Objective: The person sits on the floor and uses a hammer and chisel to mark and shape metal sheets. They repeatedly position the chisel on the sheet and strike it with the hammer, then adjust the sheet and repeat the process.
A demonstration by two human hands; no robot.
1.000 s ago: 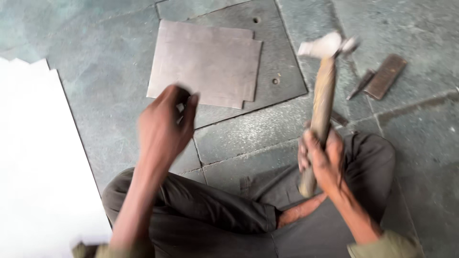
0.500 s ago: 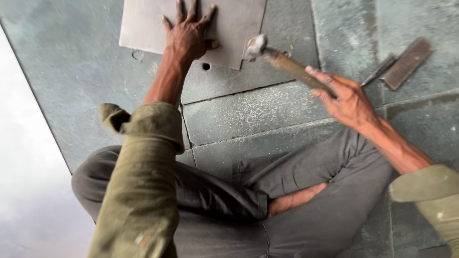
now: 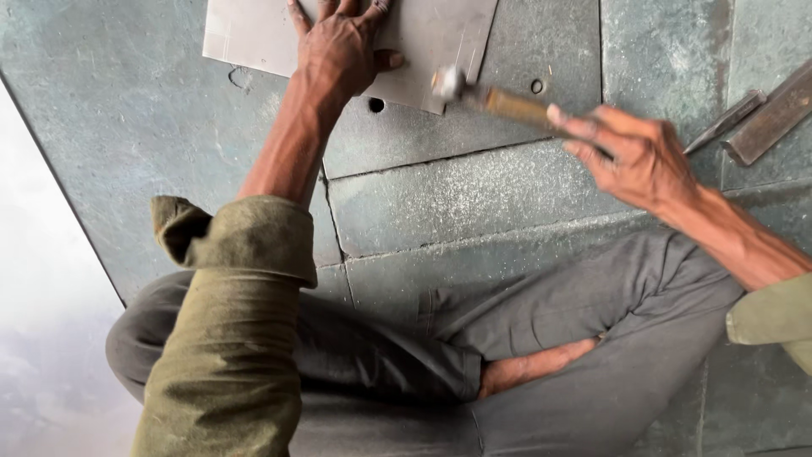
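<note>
My left hand (image 3: 340, 44) lies flat, fingers spread, on a thin grey metal sheet (image 3: 423, 38) that rests on the stone floor at the top of the view. My right hand (image 3: 639, 156) grips the wooden handle of a hammer (image 3: 499, 101). The hammer's metal head (image 3: 448, 83) hovers at the near edge of the sheet, just right of my left thumb. I sit cross-legged in grey trousers, olive sleeves rolled at the forearms.
A flat metal bar (image 3: 774, 114) and a slim chisel-like tool (image 3: 723, 123) lie on the floor at the right. Two small holes (image 3: 376, 105) mark the dark floor plate. A pale white sheet (image 3: 34, 279) covers the left side.
My left hand reached forward and settled flat on the metal sheet. My right hand swung the hammer down from upright, so its head now sits by the sheet's edge. The view tilted closer.
</note>
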